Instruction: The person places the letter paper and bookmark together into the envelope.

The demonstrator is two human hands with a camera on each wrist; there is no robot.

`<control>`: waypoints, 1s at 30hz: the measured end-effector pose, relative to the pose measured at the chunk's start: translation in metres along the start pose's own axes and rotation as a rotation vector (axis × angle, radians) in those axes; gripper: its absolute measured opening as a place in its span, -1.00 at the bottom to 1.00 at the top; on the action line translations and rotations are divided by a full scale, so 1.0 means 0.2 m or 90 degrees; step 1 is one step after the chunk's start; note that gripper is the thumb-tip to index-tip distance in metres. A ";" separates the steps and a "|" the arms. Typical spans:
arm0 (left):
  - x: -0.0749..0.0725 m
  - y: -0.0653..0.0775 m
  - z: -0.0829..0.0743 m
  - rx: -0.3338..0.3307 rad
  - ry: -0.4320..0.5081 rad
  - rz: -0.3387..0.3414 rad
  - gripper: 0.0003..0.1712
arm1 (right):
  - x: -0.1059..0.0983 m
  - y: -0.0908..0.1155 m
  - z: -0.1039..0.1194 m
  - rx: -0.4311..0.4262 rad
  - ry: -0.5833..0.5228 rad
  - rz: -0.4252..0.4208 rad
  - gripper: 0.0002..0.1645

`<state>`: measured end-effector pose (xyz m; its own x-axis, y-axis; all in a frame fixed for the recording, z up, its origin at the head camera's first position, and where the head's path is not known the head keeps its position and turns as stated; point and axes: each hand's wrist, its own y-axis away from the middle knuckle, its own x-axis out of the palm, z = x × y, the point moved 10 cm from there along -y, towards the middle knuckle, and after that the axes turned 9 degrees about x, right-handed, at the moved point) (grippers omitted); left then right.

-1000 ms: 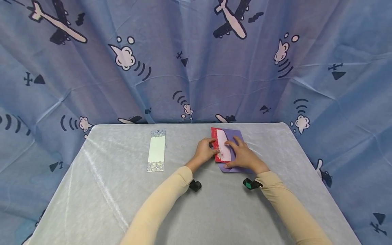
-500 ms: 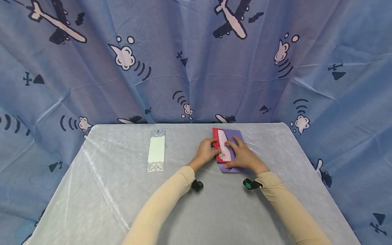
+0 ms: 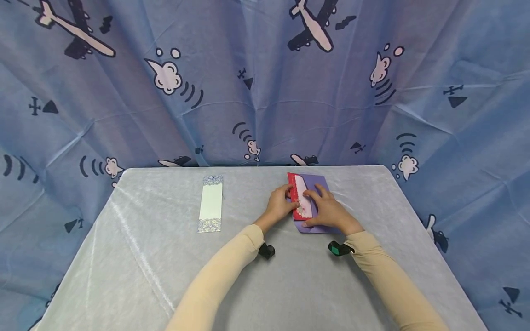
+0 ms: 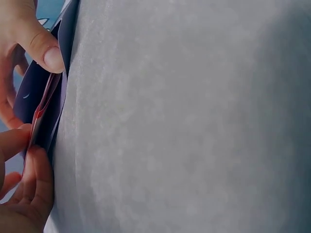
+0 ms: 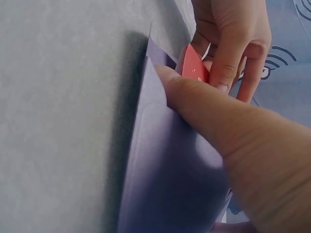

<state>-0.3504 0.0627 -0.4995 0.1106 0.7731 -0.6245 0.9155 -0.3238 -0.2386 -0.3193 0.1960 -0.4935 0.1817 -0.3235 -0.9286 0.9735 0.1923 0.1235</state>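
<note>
A red and pink flowered card [image 3: 304, 209] lies partly inside a purple envelope [image 3: 316, 179] at the right of the table. My left hand [image 3: 278, 203] pinches the card's left edge between thumb and fingers; the left wrist view shows the red card edge [image 4: 37, 116] between them. My right hand [image 3: 331, 212] holds the envelope, fingers spread across it. In the right wrist view its thumb [image 5: 194, 99] sits at the envelope's mouth, close to the red card [image 5: 194, 63]. The card's right part is hidden in the envelope.
Left of the hands, a pale bookmark-shaped strip [image 3: 211, 202] with patterned ends lies flat on the grey cloth-covered table [image 3: 136, 220]. Behind the table's far edge hangs a blue curtain [image 3: 265, 82] printed with aeroplanes.
Over the first half second my left hand and the card shifted slightly right, deeper over the envelope. Since then both have stayed nearly still. My right hand has kept its place.
</note>
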 end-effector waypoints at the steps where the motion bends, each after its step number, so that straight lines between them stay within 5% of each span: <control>1: 0.00 0.00 0.00 0.000 0.005 -0.004 -0.26 | 0.00 0.00 0.00 0.000 0.001 -0.001 0.24; 10: -0.02 0.01 0.02 0.002 0.019 0.026 -0.18 | 0.00 0.00 0.00 0.004 0.006 -0.002 0.24; 20: 0.00 0.04 -0.01 0.053 -0.097 0.147 -0.01 | 0.01 0.00 -0.01 0.003 0.004 -0.003 0.26; 30: 0.03 0.08 0.00 0.054 -0.140 0.205 0.30 | 0.01 0.00 -0.01 0.009 0.007 0.002 0.26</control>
<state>-0.3344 0.0631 -0.5069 0.2928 0.4922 -0.8197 0.8112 -0.5817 -0.0595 -0.3187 0.1977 -0.4955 0.1833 -0.3130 -0.9319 0.9749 0.1797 0.1314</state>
